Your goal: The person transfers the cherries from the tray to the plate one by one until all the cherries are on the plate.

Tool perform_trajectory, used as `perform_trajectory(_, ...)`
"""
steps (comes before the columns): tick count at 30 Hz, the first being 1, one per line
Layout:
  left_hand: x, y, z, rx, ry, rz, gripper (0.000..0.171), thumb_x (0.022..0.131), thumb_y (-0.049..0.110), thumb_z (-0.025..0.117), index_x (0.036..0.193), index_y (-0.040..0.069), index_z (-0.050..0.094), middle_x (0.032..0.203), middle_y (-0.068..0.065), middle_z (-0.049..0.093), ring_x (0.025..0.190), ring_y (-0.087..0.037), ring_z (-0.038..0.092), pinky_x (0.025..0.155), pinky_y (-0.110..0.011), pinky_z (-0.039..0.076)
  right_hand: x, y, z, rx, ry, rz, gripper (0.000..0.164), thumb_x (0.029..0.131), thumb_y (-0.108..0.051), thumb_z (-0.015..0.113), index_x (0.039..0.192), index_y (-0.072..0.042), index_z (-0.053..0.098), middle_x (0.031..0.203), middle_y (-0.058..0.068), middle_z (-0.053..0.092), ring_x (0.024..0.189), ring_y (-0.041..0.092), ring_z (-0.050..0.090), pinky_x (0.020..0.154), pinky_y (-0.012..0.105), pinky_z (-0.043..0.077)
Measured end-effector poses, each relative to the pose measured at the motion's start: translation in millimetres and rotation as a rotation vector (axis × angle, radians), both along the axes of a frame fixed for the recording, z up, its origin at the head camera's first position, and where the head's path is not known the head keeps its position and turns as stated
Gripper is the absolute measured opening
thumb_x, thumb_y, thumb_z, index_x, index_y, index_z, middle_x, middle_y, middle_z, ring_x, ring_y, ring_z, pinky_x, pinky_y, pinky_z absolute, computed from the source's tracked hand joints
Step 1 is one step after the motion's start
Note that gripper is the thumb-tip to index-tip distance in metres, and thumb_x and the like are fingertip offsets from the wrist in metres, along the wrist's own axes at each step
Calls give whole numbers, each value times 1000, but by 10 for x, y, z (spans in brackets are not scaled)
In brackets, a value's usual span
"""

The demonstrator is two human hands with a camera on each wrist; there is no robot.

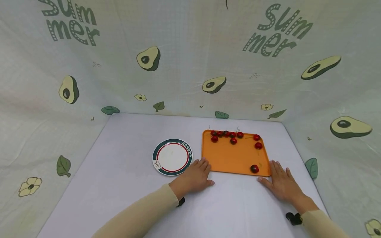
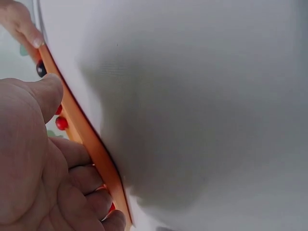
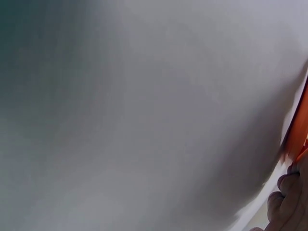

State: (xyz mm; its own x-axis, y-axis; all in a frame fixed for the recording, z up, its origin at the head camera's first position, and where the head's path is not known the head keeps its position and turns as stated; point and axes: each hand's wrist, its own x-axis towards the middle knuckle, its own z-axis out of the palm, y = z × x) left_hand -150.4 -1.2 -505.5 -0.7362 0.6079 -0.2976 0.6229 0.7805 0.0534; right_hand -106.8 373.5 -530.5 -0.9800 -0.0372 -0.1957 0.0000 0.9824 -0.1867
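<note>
An orange rectangular tray (image 1: 229, 158) lies flat on the white table, right of centre in the head view. Several red cherries with dark patches sit in it, most in a row along the far edge; one cherry (image 1: 254, 169) is near the front right corner. My left hand (image 1: 193, 177) is at the tray's front left corner; in the left wrist view its slightly bent fingers (image 2: 84, 178) touch the tray's side. At the front right corner, my right hand (image 1: 281, 185) has its fingers extended along the side. The right wrist view shows only part of this hand (image 3: 291, 202).
A white plate (image 1: 172, 157) with a green and red rim stands just left of the tray, close to my left hand. Cloth printed with avocados and leaves (image 1: 178, 82) hangs around the back and sides of the table (image 1: 128, 145).
</note>
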Motion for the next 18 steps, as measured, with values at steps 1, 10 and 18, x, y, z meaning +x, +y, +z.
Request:
perform_trajectory(1, 11, -23, 7, 2, -5, 0, 80, 105, 64, 45, 166, 13, 34, 173, -5, 30, 163, -23, 21, 133, -43, 20, 12, -15, 1, -3, -2, -3, 114, 100, -75, 46, 162, 14, 12, 164, 42, 14, 153, 59, 13, 124, 75, 2)
perform_trajectory(10, 58, -144, -1, -4, 10, -32, 78, 106, 64, 43, 165, 13, 37, 172, -4, 33, 162, -23, 22, 133, -43, 21, 84, -95, -22, 6, 12, -6, 113, 100, -75, 47, 163, 12, 11, 165, 41, 14, 154, 58, 12, 125, 73, 1)
perform_trajectory(18, 7, -260, 10, 46, 67, -52, 71, 108, 59, 44, 164, 16, 39, 170, -1, 37, 161, -21, 27, 132, -43, 23, 102, -102, -14, 10, 20, -1, 112, 100, -74, 47, 163, 13, 11, 165, 41, 14, 154, 57, 12, 125, 73, 1)
